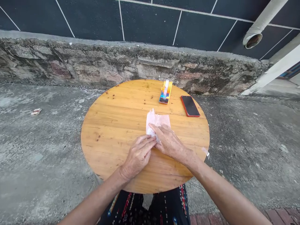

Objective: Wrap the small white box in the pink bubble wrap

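A small piece of pink, translucent bubble wrap [159, 119] lies on the round wooden table [112, 125], its far edge crumpled and sticking up at the left. My left hand [138, 153] has its fingers together on the near left edge of the wrap. From the right, my right hand [170, 140] presses on the wrap, its index finger reaching across it. The fingertips of both hands meet at the near edge. Whatever lies under or inside the wrap there is hidden by my fingers.
A yellow and blue tape dispenser [165, 92] stands toward the table's far edge. To its right lies a phone with a red case [190, 106]. A strip of clear tape [206, 152] hangs off the right edge. Behind the table runs a rough stone wall base [100, 67].
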`<state>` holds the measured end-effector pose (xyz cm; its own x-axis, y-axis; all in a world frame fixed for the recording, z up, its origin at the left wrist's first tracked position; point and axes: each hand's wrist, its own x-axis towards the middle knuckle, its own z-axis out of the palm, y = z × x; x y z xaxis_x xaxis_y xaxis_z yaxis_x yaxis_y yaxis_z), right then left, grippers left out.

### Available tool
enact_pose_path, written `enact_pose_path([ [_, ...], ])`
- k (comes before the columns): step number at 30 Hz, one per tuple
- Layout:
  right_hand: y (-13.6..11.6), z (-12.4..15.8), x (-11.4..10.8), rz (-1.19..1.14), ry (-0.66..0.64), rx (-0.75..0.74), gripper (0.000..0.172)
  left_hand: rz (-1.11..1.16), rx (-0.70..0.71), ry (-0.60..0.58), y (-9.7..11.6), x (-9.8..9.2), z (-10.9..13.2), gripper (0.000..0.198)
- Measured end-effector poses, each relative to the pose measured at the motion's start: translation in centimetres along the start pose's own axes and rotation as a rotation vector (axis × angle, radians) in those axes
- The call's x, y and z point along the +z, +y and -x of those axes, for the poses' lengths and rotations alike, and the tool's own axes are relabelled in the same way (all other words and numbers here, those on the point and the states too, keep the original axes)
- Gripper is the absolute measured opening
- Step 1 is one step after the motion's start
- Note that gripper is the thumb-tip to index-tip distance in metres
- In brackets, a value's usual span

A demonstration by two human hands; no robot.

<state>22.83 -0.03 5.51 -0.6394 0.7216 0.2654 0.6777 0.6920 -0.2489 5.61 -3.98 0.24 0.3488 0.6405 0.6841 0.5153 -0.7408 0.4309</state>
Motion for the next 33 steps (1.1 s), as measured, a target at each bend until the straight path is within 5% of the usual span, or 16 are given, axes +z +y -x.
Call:
enact_pose_path([
  [7,0.0,0.4,0.1,-0.062,0.027,0.02,0.069,0.052,-0.005,-0.088,-0.7,-0.7,0.2,0.051],
  [23,-0.2,0.7,0.2,-0.109,0.04,0.068,0.075,-0.036,-0.153,-0.025,-0.6,-0.7,-0.4,0.031],
  [33,-0.4,0.5,0.1,-0.098,0.035,0.091,0.068,-0.049,0.042,-0.098,-1.2,-1.0,-0.7,0.038],
])
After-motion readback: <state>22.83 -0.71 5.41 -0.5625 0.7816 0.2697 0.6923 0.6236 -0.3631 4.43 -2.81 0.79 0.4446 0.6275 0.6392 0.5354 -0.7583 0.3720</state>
